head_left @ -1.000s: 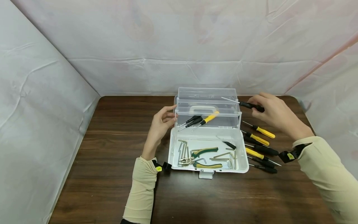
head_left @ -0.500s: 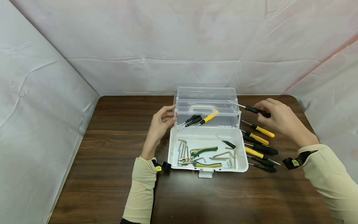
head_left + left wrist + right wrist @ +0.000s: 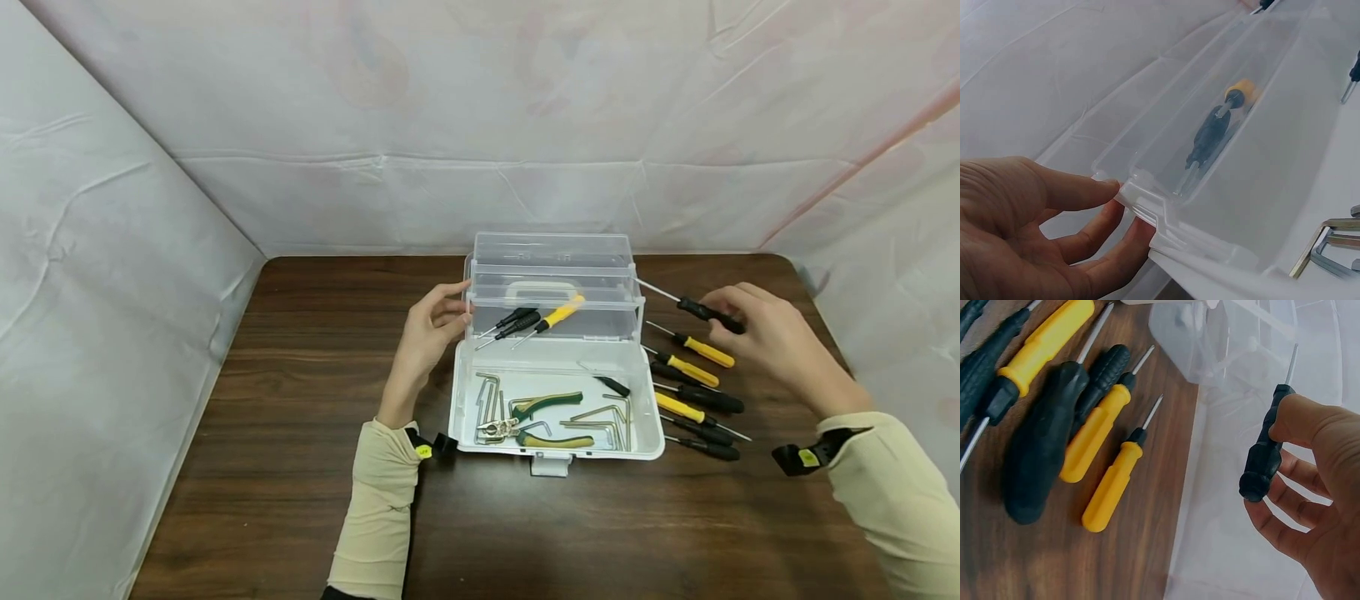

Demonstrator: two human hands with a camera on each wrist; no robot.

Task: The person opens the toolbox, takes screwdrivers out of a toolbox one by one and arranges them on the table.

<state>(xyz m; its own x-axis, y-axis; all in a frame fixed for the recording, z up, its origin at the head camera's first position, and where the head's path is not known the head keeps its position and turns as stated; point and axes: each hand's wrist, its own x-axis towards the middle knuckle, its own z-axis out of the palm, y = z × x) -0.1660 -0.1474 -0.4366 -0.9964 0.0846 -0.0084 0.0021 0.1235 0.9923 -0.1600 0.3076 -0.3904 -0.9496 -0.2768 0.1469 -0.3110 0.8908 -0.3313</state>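
Observation:
My right hand pinches a black-handled screwdriver in the air, its shaft pointing toward the toolbox's clear upper trays. Below and nearer lie several loose screwdrivers on the table, among them a small yellow one and a thick black one. With thumb and fingers, my left hand holds the left end of the clear tray. In that tray lie two black screwdrivers and a yellow one. The white toolbox stands open, its lid side at the back.
Inside the toolbox base lie green-handled pliers, several hex keys and a small black-handled tool. A latch sticks out at its front. The wooden table ends at a white sheet behind.
My right hand has moved right and nearer with the screwdriver, away from above the right end of the trays. My left hand stays on the tray end.

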